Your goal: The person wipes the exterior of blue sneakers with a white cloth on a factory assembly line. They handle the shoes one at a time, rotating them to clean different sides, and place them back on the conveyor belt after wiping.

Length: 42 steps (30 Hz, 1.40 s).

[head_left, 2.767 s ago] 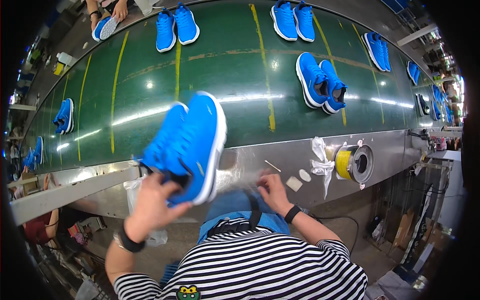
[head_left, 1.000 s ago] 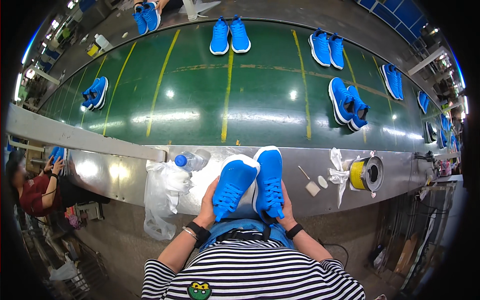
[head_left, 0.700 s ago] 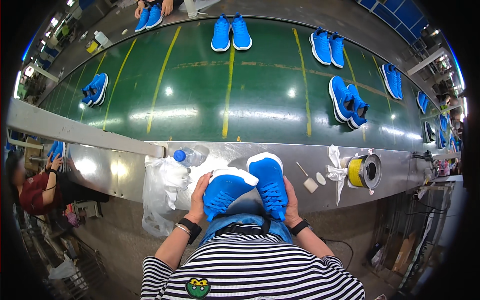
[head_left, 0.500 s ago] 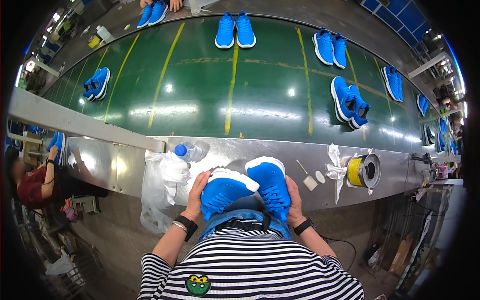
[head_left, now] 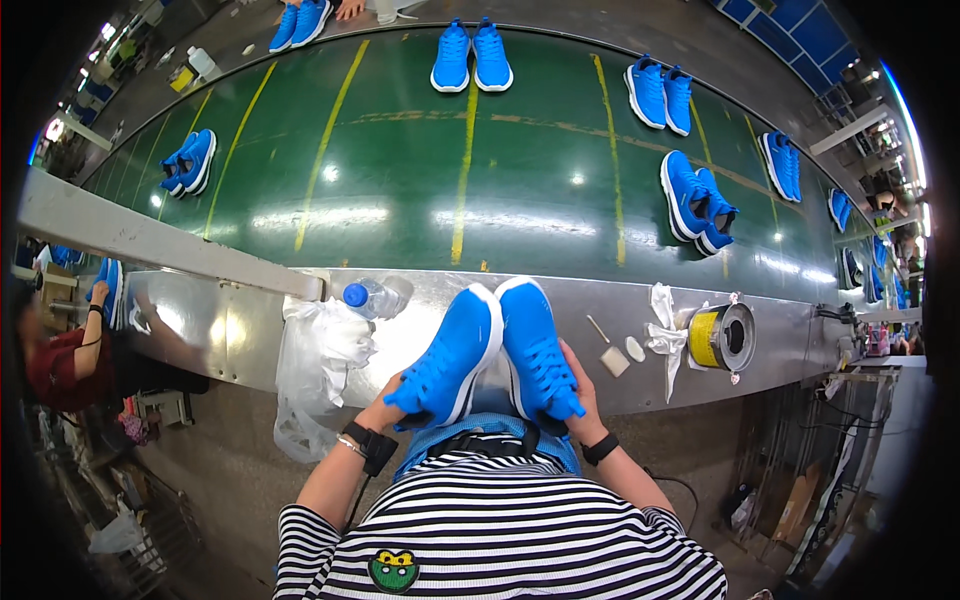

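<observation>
Two blue lace-up sneakers (head_left: 460, 345) are pointing toes inward.
Left hand (head_left: 382, 408) is holding left sneaker (head_left: 458, 348), aiming at one o'clock; right hand (head_left: 587, 412) is holding right sneaker (head_left: 532, 335), aiming at eleven.

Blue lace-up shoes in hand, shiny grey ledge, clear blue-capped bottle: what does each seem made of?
Blue lace-up shoes: probably knit or mesh uppers, from their soft sheen, weave too small to confirm; white soles look matte, perhaps foam or rubber.
Shiny grey ledge: likely polished bare metal, given its smeared bright reflections.
Clear blue-capped bottle: probably glossy plastic, being see-through with glints.
</observation>
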### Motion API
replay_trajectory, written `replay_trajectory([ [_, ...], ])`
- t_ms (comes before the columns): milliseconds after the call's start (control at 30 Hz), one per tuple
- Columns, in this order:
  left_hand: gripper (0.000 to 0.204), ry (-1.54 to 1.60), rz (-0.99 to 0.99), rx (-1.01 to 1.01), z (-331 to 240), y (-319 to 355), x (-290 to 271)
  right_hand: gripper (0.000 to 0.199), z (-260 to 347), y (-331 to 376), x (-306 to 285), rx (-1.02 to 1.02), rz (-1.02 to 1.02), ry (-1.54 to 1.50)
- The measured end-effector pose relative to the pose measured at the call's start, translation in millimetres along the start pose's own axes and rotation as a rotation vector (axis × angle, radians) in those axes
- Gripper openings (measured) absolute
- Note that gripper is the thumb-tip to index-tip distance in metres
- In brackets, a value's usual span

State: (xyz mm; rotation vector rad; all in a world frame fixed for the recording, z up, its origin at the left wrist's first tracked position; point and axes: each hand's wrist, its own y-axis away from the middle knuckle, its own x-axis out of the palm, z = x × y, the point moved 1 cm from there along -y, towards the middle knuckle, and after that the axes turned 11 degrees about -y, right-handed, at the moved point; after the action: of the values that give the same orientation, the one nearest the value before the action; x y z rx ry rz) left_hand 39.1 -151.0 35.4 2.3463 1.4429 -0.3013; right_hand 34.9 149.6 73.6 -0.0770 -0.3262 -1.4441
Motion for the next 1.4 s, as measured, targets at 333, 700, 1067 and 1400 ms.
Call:
replay_trajectory([
  [333, 0.037, 0.364, 0.083, -0.390, 26.4, -17.4, 3.6, 0.037, -38.9, -11.5, -23.7, 0.351, -0.063, -0.305],
  [700, 0.033, 0.736, 0.056, -0.743, 0.4, -33.1, 1.8, 0.033, -30.0, -20.7, -8.0, 0.559, -0.166, -0.408],
  [1067, 0.040, 0.571, -0.063, -0.514, 28.2, -24.7, 8.2, 0.061, -13.8, -32.3, 16.1, 0.019, -0.068, 0.054],
  [1400, 0.067, -0.201, -0.407, -0.174, -3.0, -16.3, 5.6, 0.082, -5.8, -26.5, 14.3, -0.208, -0.063, 0.718],
])
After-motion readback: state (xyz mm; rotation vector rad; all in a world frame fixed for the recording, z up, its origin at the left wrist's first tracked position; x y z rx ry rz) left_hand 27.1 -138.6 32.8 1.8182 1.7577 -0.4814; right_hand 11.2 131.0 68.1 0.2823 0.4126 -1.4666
